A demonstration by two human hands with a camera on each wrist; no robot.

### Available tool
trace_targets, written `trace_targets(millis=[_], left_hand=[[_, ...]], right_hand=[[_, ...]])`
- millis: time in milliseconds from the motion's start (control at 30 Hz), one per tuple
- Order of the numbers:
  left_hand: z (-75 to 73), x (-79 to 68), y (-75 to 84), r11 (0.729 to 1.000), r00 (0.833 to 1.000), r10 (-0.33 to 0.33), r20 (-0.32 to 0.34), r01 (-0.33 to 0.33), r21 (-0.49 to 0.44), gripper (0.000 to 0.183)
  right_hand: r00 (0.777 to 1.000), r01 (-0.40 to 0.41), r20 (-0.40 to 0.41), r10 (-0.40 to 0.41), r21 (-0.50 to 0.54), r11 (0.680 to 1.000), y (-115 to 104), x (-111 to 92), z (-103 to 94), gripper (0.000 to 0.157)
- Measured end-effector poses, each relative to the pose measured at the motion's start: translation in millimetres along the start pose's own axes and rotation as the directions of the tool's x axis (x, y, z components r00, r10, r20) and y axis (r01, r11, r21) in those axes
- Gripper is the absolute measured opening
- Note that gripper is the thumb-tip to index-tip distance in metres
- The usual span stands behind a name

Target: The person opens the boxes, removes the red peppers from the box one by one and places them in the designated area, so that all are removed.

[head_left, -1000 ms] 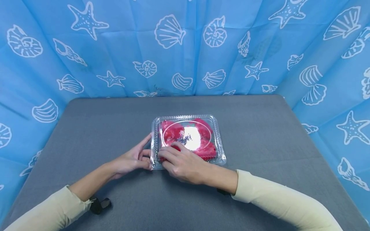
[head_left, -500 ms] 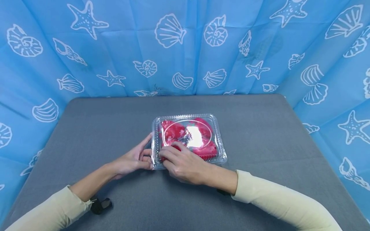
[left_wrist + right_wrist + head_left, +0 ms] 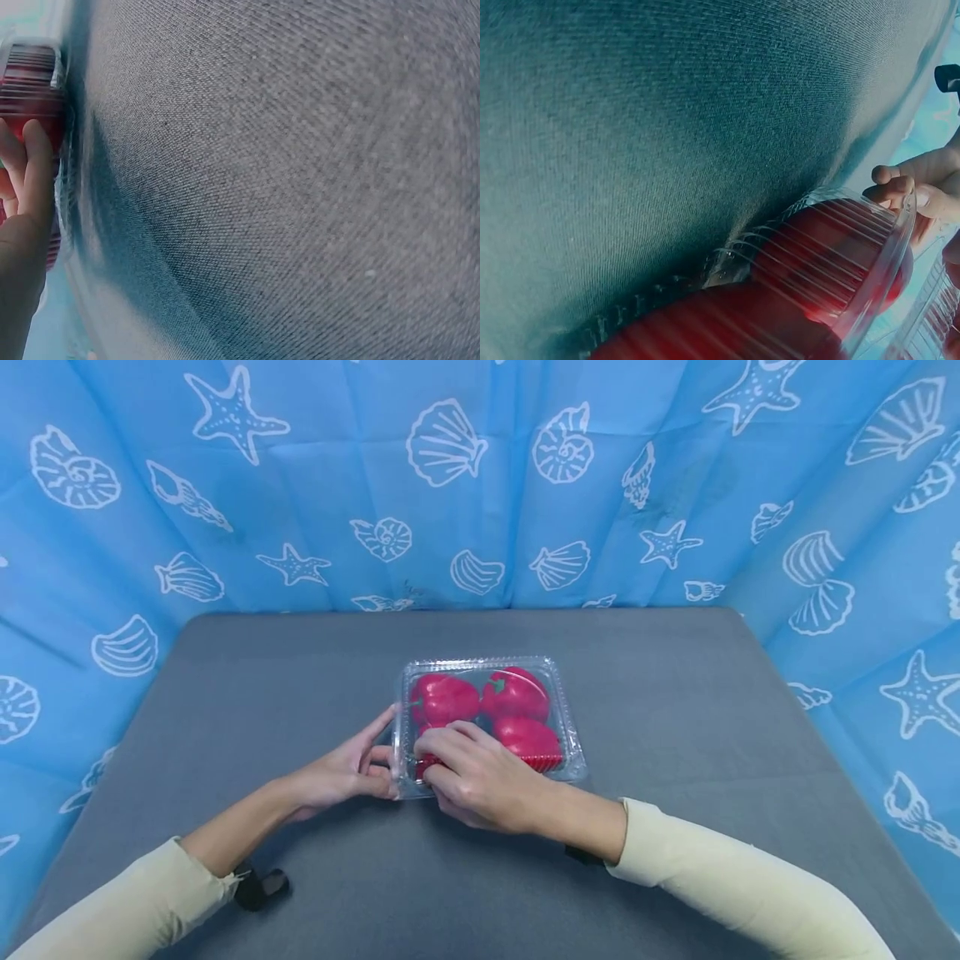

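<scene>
A clear plastic clamshell container (image 3: 572, 752) lies on the table with several red bell peppers (image 3: 447, 697) inside; green stems show on two. My left hand (image 3: 352, 770) grips its left edge; in the right wrist view, that hand's thumb and fingers pinch the rim's corner. The fingers of my right hand (image 3: 483, 781) curl over the front left edge of the lid and hide the pepper there. From the right wrist, the ridged lid edge (image 3: 930, 322) stands apart from the ridged base (image 3: 832, 255). The left wrist view catches the hand beside the container's ridged wall (image 3: 31, 71).
A grey cloth-covered table (image 3: 675, 710) extends around the container. Blue curtains (image 3: 480, 485) with white shells and starfish hang behind it and at both sides. A black strap piece (image 3: 258, 889) sits at my left wrist.
The bright glare on the lid has gone and the peppers show clearly, as the lid has tilted. My right fingers have shifted slightly up and right. My left hand stays at the edge.
</scene>
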State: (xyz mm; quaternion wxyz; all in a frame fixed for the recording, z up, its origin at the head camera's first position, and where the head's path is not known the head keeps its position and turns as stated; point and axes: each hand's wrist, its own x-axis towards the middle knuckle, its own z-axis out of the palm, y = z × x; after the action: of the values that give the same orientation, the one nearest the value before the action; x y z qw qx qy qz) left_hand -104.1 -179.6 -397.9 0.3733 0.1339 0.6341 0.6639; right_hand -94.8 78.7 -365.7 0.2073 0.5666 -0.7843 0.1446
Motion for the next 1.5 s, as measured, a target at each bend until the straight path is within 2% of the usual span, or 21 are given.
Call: trace_targets(millis=[233,567,833,1033,1200,1500], left_hand=[[-2.2,-1.1,1.9,0.998,0.998,-0.056,-0.024,0.056,0.001,0.104],[-2.4,-0.6,8.1,0.994,0.994,-0.105,-0.043,0.104,-0.022,0.107],[-1.5,0.3,10.7,0.992,0.991,-0.122,-0.055,0.121,-0.023,0.106],[-2.5,3.2,10.7,0.99,0.988,-0.135,-0.07,0.132,-0.051,0.101],[-2.9,5.0,9.3,0.992,0.989,-0.121,-0.087,0.116,-0.056,0.1],[-2.8,8.0,10.4,0.991,0.988,-0.104,-0.117,0.094,-0.092,0.101]], right_hand=[[1.0,0.018,-0.009,-0.018,0.0,1.0,0.4,-3.1,2.0,0.04],[0.995,0.094,0.045,-0.091,-0.053,0.994,4.2,-10.7,4.1,0.05],[0.997,0.057,0.049,-0.053,-0.083,0.995,10.0,-20.6,-1.4,0.063],[0.999,0.015,0.034,-0.012,-0.084,0.996,13.4,-28.1,-5.0,0.063],[0.999,0.006,0.032,-0.002,-0.112,0.994,16.5,-33.9,-8.2,0.067],[0.996,-0.081,0.014,0.083,-0.115,0.99,21.6,-44.7,-14.5,0.065]])
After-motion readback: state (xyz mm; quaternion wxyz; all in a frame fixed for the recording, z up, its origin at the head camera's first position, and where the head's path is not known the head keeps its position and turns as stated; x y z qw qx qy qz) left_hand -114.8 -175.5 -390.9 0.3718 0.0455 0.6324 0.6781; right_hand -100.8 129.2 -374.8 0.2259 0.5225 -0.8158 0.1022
